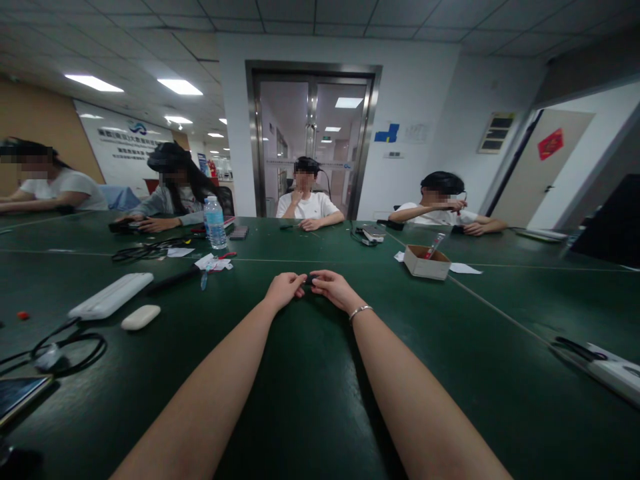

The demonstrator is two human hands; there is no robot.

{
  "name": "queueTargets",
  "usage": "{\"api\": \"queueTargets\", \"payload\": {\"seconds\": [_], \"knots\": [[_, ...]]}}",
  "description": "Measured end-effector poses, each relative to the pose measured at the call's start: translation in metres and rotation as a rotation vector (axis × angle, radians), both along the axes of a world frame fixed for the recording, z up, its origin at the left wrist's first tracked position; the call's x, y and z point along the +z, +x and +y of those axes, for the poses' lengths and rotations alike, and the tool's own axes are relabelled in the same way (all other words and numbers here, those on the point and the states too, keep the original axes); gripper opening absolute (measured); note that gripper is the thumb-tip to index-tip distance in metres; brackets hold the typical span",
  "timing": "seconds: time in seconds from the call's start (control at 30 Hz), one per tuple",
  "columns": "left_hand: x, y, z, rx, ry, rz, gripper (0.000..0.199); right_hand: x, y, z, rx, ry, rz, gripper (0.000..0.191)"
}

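Both my arms reach out over a dark green table (320, 373). A small black object (311, 279) sits between my hands; its kind is too small to make out. My left hand (285, 291) pinches it from the left side with thumb and fingers. From the right, my right hand (336, 289) also has its fingers closed on it. A silver bracelet (360, 311) circles my right wrist. The fingers cover most of the black piece.
On the left lie a white power bank (111, 295), a white rounded case (141, 317), black cables (83, 350) and a phone (23, 398). A water bottle (215, 223) stands farther back. Right of my hands is a small open box (427, 264). Several people sit across the table.
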State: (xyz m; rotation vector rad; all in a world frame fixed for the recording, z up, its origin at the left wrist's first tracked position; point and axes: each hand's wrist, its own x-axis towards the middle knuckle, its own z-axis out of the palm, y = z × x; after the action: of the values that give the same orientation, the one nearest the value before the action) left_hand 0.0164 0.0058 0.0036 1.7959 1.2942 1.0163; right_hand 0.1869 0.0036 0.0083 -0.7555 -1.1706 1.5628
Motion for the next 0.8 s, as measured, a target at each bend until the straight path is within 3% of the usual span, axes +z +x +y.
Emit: {"api": "queueTargets", "payload": {"seconds": [0.33,0.8], "knots": [[0.006,0.0,-0.006,0.077,0.006,0.105,0.057,0.003,0.002,-0.002,0.055,0.028,-0.042,0.027],[0.012,0.001,-0.011,0.15,0.01,0.176,0.057,0.003,0.002,-0.001,0.071,0.026,-0.037,0.026]]}}
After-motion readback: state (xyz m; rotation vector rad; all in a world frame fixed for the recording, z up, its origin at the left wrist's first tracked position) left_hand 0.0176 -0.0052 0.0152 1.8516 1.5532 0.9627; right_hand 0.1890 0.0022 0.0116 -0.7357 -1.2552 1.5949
